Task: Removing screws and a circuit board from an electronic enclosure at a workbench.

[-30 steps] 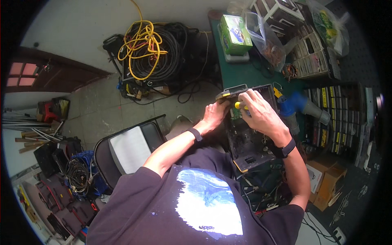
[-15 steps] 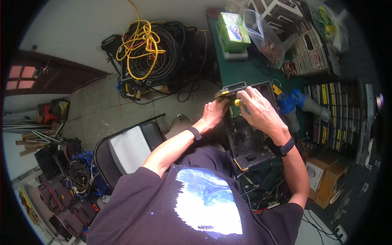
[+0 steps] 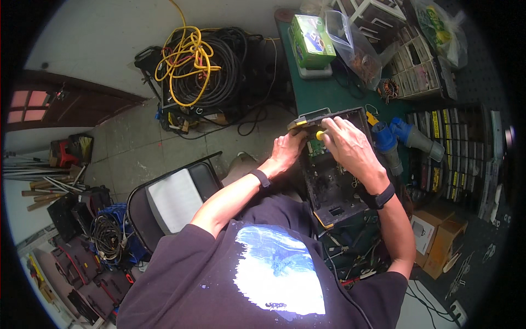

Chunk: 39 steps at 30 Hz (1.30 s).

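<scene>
A: Where's the box-shaped black casing?
B: By the green bench; your left hand curls at its rim, grip unclear.
A: Right hand?
B: Your right hand clasps a round-ended yellow handle.

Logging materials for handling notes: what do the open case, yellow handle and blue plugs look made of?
Open case: black metal or hard plastic, can't tell which; dull, scuffed walls.
Yellow handle: likely plastic; bright, even colour, mostly hidden by the right hand.
Blue plugs: likely moulded plastic; smooth-looking, rounded shells.
</scene>
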{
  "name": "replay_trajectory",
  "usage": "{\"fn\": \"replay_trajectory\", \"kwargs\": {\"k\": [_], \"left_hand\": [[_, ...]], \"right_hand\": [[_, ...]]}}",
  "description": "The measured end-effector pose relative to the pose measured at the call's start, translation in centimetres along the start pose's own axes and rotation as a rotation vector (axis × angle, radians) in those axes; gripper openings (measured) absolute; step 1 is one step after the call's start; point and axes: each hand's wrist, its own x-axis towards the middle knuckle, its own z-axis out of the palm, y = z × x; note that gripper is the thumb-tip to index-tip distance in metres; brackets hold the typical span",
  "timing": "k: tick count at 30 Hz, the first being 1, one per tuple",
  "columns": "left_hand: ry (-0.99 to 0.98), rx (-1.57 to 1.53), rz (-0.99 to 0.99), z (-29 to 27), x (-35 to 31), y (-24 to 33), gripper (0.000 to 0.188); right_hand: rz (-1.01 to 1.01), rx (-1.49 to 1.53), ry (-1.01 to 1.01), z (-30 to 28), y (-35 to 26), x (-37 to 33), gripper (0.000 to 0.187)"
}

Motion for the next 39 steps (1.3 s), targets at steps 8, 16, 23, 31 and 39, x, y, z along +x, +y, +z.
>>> {"fn": "replay_trajectory", "kwargs": {"k": [8, 16, 23, 31, 39], "left_hand": [[0.000, 0.019, 0.006, 0.3, 0.0, -0.3, 0.020], [-0.027, 0.037, -0.009, 0.2, -0.1, -0.1, 0.022], [-0.022, 0.026, 0.003, 0.2, -0.1, -0.1, 0.023], [-0.041, 0.035, -0.022, 0.4, 0.0, -0.2, 0.020], [0.019, -0.039, -0.070, -0.3, -1.3, -1.0, 0.023]], "right_hand": [[0.052, 0.025, -0.075, 0.5, -0.5, -0.2, 0.030], [0.034, 0.106, 0.005, 0.9, -0.1, -0.4, 0.032], [-0.006, 0.190, 0.074, 0.2, -0.4, -1.0, 0.031], [0.009, 0.188, 0.116, 1.1, -0.6, -1.3, 0.030], [0.105, 0.242, 0.251, -0.1, -1.9, -4.1, 0.026]]}}
